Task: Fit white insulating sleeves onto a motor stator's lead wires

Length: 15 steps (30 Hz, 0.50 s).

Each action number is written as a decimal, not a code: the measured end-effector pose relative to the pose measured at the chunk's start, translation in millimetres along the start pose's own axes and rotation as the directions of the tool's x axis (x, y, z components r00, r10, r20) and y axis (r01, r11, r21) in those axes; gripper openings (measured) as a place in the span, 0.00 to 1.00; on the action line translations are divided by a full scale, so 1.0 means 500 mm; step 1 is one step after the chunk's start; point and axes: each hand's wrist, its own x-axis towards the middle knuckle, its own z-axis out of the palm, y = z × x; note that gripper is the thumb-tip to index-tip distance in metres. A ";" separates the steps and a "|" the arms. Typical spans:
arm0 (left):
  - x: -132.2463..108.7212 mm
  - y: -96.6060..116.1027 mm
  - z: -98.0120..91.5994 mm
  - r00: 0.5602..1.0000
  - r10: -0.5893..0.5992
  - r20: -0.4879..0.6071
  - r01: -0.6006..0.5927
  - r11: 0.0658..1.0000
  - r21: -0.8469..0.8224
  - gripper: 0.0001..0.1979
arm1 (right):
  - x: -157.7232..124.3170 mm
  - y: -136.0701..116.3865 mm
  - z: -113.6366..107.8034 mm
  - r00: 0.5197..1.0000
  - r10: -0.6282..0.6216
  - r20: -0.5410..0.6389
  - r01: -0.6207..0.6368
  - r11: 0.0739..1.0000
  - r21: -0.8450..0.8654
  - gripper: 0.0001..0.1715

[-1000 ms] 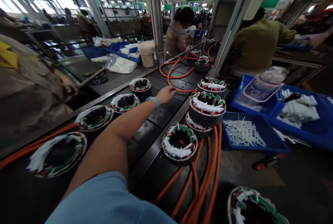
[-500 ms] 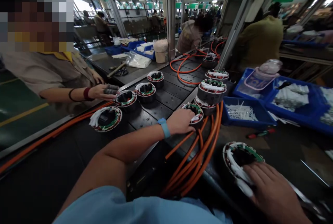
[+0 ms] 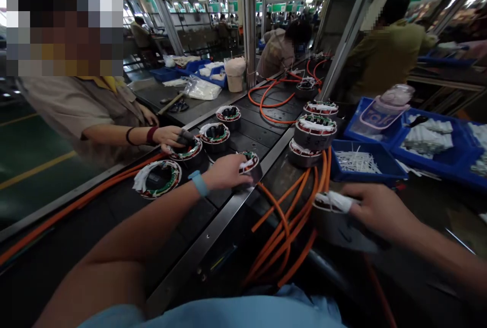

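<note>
Left hand (image 3: pixel 225 171) and right hand (image 3: pixel 375 209) each grip round wire-wound stators (image 3: pixel 248 163)

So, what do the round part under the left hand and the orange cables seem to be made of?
The round part under the left hand looks like dark metal, with coloured windings and white ties. The orange cables look rubber or plastic: smooth, slightly shiny, and they bend freely.

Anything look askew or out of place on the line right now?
Nothing is spilled or broken. The stator under the right hand is tipped on its side, unlike the flat ones on the belt. Orange cables lie tangled beside it.
</note>
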 end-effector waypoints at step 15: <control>-0.176 -0.136 0.019 0.967 -0.236 -0.099 0.250 0.953 0.171 0.19 | 0.389 -0.330 0.127 0.696 -0.713 -0.085 0.700 0.700 -0.139 0.19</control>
